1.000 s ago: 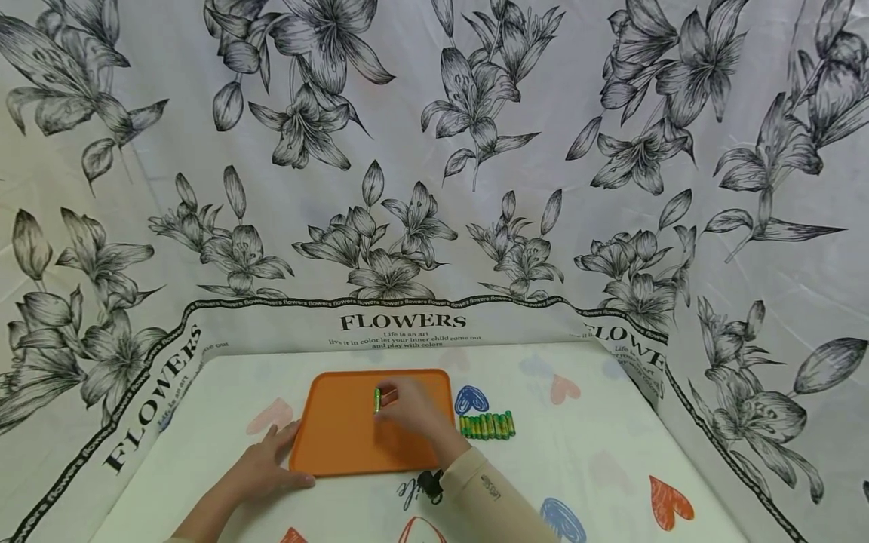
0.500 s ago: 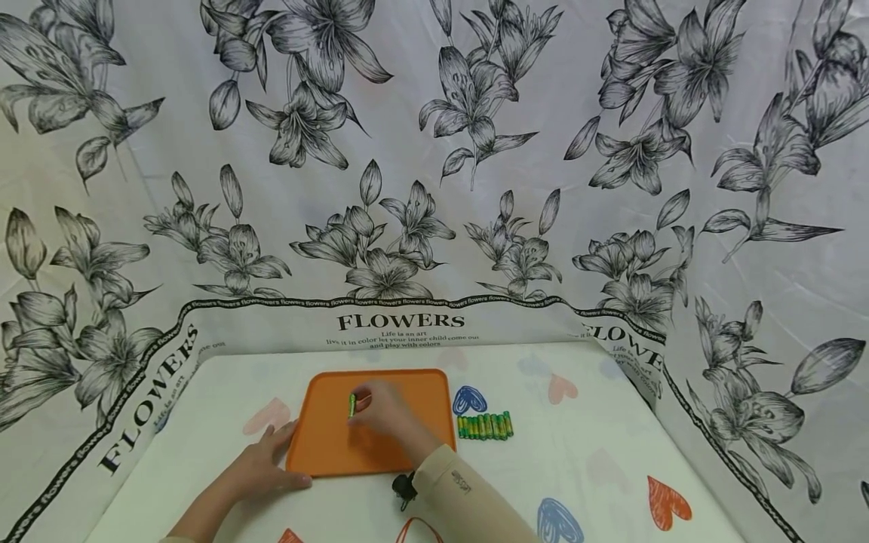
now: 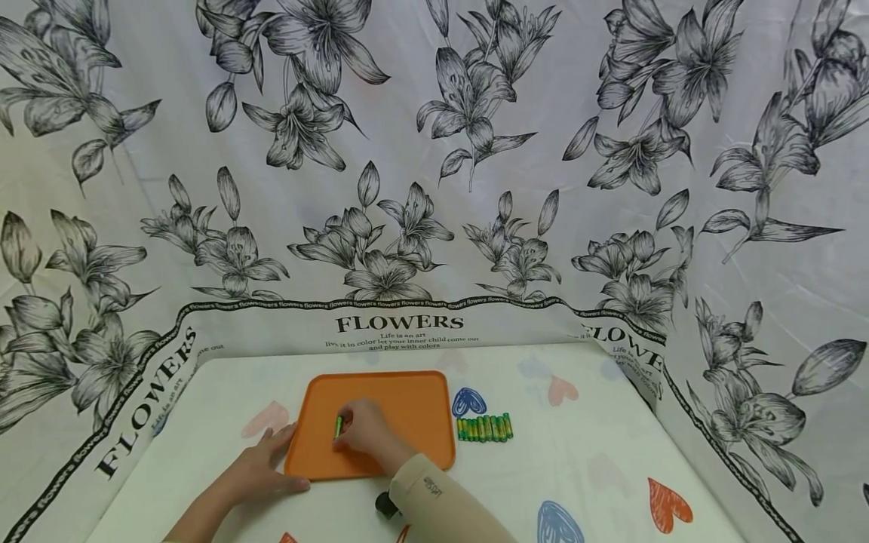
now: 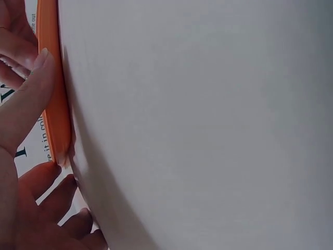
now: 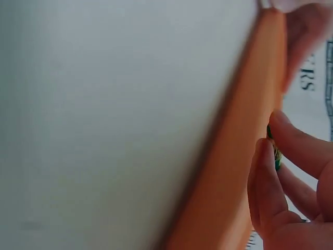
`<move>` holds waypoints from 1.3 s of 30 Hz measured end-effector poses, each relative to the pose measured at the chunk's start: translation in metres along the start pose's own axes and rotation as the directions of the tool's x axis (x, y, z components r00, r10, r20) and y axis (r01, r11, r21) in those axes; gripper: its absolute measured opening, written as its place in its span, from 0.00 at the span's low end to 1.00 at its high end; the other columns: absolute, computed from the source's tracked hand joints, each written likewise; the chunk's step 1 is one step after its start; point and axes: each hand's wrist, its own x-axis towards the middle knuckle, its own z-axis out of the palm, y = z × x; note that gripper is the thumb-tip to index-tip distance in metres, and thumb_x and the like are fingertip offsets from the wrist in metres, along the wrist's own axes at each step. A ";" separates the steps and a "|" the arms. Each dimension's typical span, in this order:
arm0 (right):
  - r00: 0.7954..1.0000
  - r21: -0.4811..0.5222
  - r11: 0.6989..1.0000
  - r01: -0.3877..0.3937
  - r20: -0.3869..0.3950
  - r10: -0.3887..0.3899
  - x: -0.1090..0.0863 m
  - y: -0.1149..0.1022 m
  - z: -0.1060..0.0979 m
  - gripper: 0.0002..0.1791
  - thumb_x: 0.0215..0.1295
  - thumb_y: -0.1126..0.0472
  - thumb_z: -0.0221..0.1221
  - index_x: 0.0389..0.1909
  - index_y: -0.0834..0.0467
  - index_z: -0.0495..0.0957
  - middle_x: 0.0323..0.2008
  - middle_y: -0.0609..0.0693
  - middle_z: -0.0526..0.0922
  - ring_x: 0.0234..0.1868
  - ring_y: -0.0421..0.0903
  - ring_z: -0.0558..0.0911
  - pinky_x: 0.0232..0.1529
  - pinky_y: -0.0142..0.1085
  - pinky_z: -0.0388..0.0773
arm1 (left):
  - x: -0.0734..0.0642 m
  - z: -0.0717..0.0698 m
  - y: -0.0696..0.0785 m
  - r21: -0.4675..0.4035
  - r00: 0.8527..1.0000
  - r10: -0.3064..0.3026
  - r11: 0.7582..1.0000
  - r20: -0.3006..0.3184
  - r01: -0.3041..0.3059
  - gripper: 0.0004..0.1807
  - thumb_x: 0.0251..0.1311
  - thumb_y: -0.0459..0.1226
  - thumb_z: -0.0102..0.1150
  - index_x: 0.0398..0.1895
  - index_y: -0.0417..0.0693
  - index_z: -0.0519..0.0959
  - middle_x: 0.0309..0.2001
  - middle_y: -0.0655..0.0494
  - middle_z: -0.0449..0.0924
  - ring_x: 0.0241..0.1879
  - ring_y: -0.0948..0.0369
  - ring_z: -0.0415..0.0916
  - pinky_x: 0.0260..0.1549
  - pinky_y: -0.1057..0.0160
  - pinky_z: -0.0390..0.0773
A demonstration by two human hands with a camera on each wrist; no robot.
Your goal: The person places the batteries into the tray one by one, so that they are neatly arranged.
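Observation:
In the head view my right hand (image 3: 366,434) pinches a small green-and-yellow battery (image 3: 338,427) upright over the left half of an orange tray (image 3: 407,407). The right wrist view shows the battery (image 5: 277,156) between thumb and fingertips, partly hidden by them; I cannot tell whether it touches the tray. My left hand (image 3: 261,467) rests at the tray's near-left corner, fingers spread along the left side and thumb by the front edge. In the left wrist view the thumb and fingertips touch the tray's rim (image 4: 54,104).
A row of several similar batteries (image 3: 485,428) lies side by side on the cloth, just right of the tray. A small black object (image 3: 385,505) shows beside the right sleeve. The white tablecloth (image 3: 611,452) has printed hearts, and a flowered curtain (image 3: 400,226) surrounds the table.
My right hand has carried the battery leftward and a little nearer across the tray. The left hand keeps its place at the corner, and the row of batteries is unchanged.

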 end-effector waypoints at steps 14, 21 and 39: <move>0.998 -0.085 0.995 -0.058 0.011 0.059 0.003 -0.004 0.007 0.30 0.42 0.63 0.81 0.51 0.55 0.84 0.37 0.42 0.82 0.36 0.35 0.76 0.43 0.29 0.79 | 0.001 -0.001 0.001 0.005 1.000 -0.005 1.000 0.005 0.005 0.64 0.41 0.60 0.78 0.78 0.43 0.57 0.73 0.18 0.47 0.70 0.22 0.50 0.60 0.24 0.62; 0.998 0.031 0.998 -0.062 0.023 0.061 0.001 -0.009 -0.004 0.38 0.42 0.67 0.80 0.59 0.52 0.80 0.41 0.44 0.82 0.36 0.37 0.76 0.43 0.32 0.80 | 0.001 -0.002 0.003 0.013 1.000 -0.012 1.000 0.007 0.012 0.64 0.41 0.60 0.78 0.78 0.43 0.57 0.73 0.18 0.46 0.70 0.22 0.49 0.60 0.24 0.61; 0.998 0.124 0.991 0.058 -0.028 -0.055 -0.023 -0.015 -0.071 0.32 0.52 0.64 0.76 0.61 0.51 0.79 0.47 0.47 0.82 0.40 0.39 0.80 0.38 0.34 0.81 | -0.001 -0.004 0.003 0.012 1.000 0.003 1.000 -0.002 -0.003 0.63 0.41 0.59 0.79 0.77 0.40 0.59 0.72 0.18 0.48 0.70 0.22 0.49 0.61 0.23 0.60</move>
